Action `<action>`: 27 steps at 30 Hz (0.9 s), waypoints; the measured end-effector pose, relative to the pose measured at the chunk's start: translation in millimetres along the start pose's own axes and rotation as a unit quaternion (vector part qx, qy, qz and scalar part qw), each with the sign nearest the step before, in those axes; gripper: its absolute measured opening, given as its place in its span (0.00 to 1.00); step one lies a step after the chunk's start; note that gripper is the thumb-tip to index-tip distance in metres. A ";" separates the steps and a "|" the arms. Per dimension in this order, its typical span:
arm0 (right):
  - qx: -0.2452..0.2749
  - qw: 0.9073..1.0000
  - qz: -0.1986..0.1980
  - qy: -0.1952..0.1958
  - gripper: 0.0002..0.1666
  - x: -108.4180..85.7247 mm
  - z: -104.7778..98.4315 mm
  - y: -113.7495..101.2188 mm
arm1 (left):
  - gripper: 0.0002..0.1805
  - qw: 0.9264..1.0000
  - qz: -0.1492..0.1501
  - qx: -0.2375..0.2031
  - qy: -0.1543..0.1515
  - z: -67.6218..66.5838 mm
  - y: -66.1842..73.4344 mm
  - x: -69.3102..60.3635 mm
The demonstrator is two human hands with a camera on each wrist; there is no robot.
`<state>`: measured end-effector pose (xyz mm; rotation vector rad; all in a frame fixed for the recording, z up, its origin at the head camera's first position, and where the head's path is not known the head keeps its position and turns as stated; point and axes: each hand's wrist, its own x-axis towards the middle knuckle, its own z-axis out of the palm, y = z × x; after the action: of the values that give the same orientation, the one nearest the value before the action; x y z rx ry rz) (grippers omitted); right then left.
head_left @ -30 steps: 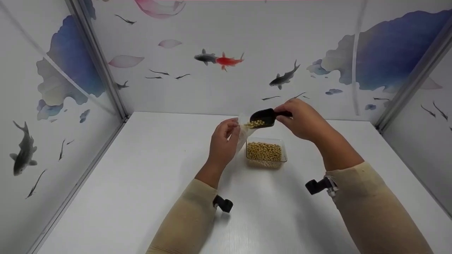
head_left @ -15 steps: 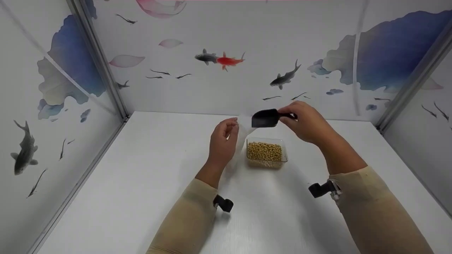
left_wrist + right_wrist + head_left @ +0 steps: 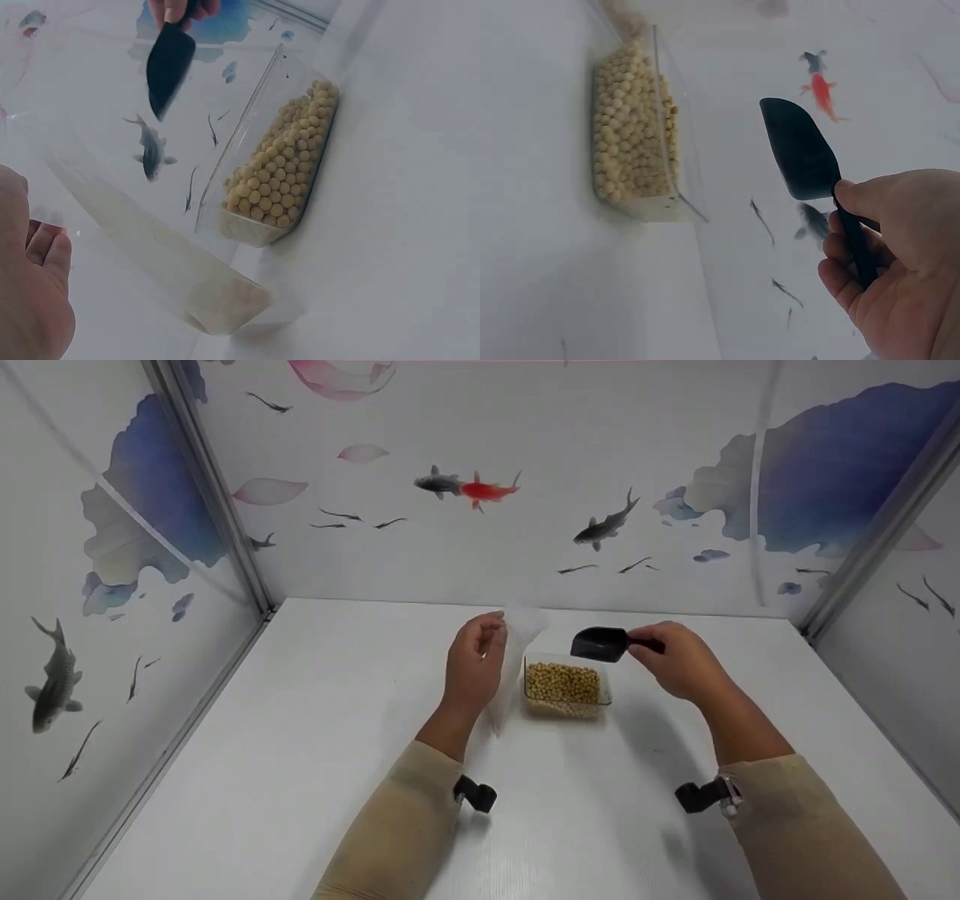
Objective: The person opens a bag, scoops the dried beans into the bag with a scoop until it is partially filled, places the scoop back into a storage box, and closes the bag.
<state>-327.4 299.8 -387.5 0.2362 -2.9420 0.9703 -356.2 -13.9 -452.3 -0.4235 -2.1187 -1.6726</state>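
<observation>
My left hand (image 3: 474,666) pinches the upper edge of a translucent bag (image 3: 513,660), which hangs down beside the clear container. In the left wrist view the bag (image 3: 161,251) has a pale clump at its bottom end. The clear container (image 3: 568,703) holds many round yellowish beans (image 3: 562,682). A black scoop (image 3: 598,644), with no beans visible in it, is gripped by its handle in my right hand (image 3: 679,661), just above and behind the container's right part. The right wrist view shows the fingers curled round the handle of the scoop (image 3: 801,150).
The white table (image 3: 300,750) carries the container near its middle. Behind it rises a back wall (image 3: 465,555) painted with fish and petals, and side walls with metal corner posts (image 3: 217,495) stand left and right.
Beans lay in the tilted scoop at the bag's mouth earlier; now none show in it. My right hand has moved the scoop right and toward me. My left hand has barely moved.
</observation>
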 end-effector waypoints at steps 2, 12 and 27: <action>-0.007 1.000 0.006 -0.006 0.23 -0.3 8.1 6.3 | 0.12 1.000 -0.003 0.002 0.002 0.6 -0.1 0.1; -0.054 0.998 -0.006 -0.017 0.20 1.0 34.0 8.9 | 0.11 1.000 -0.006 -0.006 0.000 0.9 1.0 -0.1; -0.085 0.996 -0.022 -0.034 0.20 1.9 60.8 1.2 | 0.11 1.000 0.009 -0.011 0.000 0.9 0.0 -0.5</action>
<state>-328.6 264.4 -437.0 0.3314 -3.0440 0.7144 -355.8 -13.1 -452.7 -0.4475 -2.0920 -1.6859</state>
